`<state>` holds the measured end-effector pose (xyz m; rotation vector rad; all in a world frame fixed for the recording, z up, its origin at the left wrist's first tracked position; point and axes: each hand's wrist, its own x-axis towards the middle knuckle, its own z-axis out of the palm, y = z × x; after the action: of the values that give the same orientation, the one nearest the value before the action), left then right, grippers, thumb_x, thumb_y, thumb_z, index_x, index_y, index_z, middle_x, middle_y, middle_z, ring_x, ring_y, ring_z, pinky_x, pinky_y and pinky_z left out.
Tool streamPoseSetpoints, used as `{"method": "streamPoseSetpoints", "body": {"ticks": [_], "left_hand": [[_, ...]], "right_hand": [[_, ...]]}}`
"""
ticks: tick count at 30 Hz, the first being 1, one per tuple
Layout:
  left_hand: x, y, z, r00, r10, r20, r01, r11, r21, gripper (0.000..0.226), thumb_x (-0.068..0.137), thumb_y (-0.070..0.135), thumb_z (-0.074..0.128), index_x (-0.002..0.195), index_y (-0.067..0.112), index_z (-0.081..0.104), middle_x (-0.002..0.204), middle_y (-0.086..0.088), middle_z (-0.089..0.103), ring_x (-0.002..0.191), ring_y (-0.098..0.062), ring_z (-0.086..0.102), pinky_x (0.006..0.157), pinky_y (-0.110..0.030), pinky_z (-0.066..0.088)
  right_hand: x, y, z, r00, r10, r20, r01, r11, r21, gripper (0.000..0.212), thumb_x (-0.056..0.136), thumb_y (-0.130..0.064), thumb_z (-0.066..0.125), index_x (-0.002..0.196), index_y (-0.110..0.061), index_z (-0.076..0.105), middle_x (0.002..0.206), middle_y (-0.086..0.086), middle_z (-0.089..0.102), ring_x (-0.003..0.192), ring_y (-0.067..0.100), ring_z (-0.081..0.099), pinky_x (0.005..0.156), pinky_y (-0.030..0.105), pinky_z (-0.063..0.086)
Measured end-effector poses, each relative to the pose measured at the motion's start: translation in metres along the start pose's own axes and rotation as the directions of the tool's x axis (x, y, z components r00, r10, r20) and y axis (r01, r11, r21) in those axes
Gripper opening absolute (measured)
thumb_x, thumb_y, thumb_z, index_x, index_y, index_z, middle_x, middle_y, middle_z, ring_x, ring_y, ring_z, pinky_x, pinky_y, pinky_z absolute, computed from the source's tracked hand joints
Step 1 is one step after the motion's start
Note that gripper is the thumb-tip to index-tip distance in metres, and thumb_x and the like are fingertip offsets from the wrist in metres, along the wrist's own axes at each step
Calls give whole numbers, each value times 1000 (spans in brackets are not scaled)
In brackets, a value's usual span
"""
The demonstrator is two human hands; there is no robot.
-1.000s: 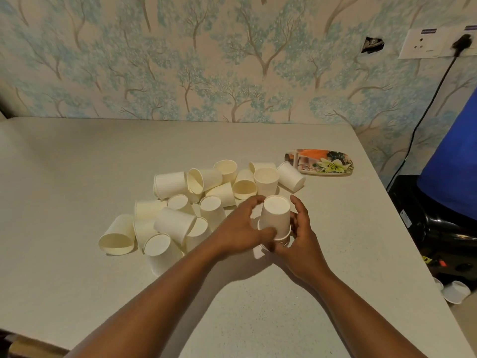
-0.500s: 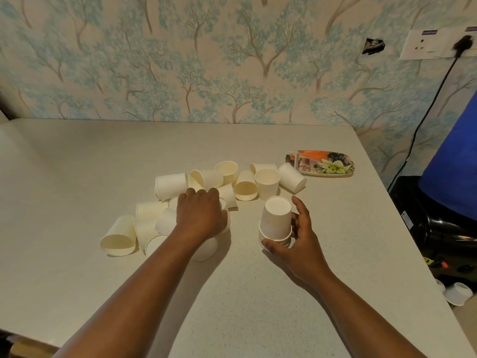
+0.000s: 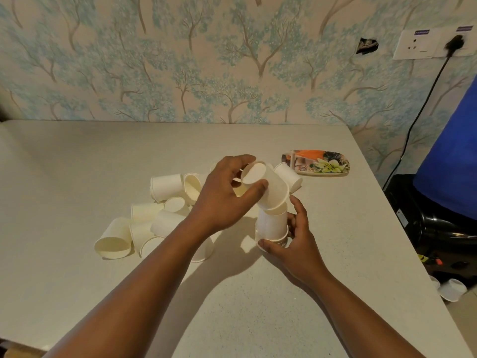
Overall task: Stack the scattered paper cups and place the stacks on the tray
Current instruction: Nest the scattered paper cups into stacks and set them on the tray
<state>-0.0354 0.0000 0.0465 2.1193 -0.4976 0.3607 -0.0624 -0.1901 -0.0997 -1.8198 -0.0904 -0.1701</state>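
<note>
Left hand (image 3: 222,200) grips one cup (image 3: 268,187) between thumb and curled fingers, mouth down and tilted, its rim over the top of the stack (image 3: 272,224). Stack stands inverted on the bench (image 3: 335,254); right hand (image 3: 296,244) curls round its lower rims, thumb in front, fingers behind. Loose cups (image 3: 165,187) lie just left of the stack, mostly on their sides, touching one another, partly hidden by the left forearm; one more cup (image 3: 290,174) lies behind the stack. Tray (image 3: 317,165), floral print, sits behind and right of the stack, near the bench's right edge, apart from all cups
</note>
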Motion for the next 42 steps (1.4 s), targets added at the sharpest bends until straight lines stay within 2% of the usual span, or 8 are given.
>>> {"method": "streamPoseSetpoints", "body": {"ticks": [7, 15, 20, 24, 30, 35, 38, 42], "left_hand": [[-6, -18, 35, 966, -15, 260, -42, 977, 211, 60, 84, 50, 73, 138, 28, 58, 134, 8, 54, 115, -9, 55, 98, -37, 53], [-25, -40, 61, 966, -72, 249, 81, 996, -24, 70, 82, 54, 71, 142, 51, 36, 146, 21, 44, 128, -9, 49, 99, -35, 53], [-38, -41, 84, 972, -86, 217, 110, 988, -105, 91, 83, 61, 65, 151, 56, 4, 159, 25, 25, 142, -5, 34, 111, -31, 40], [-35, -44, 96, 953, -190, 234, 230, 961, -153, 102, 76, 73, 60, 156, 44, 3, 161, 16, 29, 143, -10, 37, 114, -38, 41], [-19, -51, 121, 868, -322, 378, 497, 556, -666, 54, 100, 57, 45, 150, 39, 35, 153, 6, 44, 142, -20, 41, 120, -47, 31], [7, -67, 137, 928, -317, 193, 319, 948, 25, 27, 102, 24, 42, 119, 22, 63, 114, 11, 61, 107, -11, 57, 95, -31, 48], [18, -67, 148, 965, -121, 233, 28, 930, 367, 21, 97, 19, 47, 82, 19, 61, 85, 9, 54, 77, -13, 54, 68, -31, 53], [31, -72, 159, 972, -90, 215, -10, 906, 423, 16, 99, 24, 51, 89, 22, 64, 88, 7, 54, 74, -9, 53, 70, -24, 52]], "right_hand": [[-1, -1, 1, 1000, 16, 12, -16, 999, 29, 120, 75, -19, 91, 156, -48, 8, 118, -49, 56, 113, -23, 52, 77, -1, 44], [1, 3, 7, 1000, 20, 7, -19, 991, -133, 132, 73, -22, 93, 143, -74, -6, 126, -46, 46, 106, -20, 55, 70, -1, 47], [0, -3, 15, 998, -44, -54, 25, 949, -315, 128, 83, -34, 84, 149, -61, -22, 160, -7, 39, 131, 17, 54, 98, 44, 57], [7, 0, 10, 991, -107, -79, 63, 901, -430, 129, 80, -43, 84, 154, -53, -21, 163, -5, 35, 134, 22, 53, 96, 51, 58], [30, 4, -15, 981, -114, -160, 25, 880, -474, 130, 74, -51, 86, 155, -52, -16, 158, -6, 39, 132, 21, 53, 100, 46, 55], [66, 10, -59, 935, -65, -350, -62, 938, -341, 129, 69, -30, 87, 153, -59, -6, 142, 0, 53, 112, 25, 63, 88, 50, 59], [104, 9, -88, 898, -43, -437, -84, 960, -267, 138, 63, -21, 90, 151, -63, -7, 140, 0, 55, 111, 23, 62, 87, 44, 54], [171, 7, -111, 925, -63, -374, -66, 944, -324, 141, 63, -21, 96, 153, -51, -9, 152, 6, 45, 123, 27, 55, 94, 41, 48]]}}
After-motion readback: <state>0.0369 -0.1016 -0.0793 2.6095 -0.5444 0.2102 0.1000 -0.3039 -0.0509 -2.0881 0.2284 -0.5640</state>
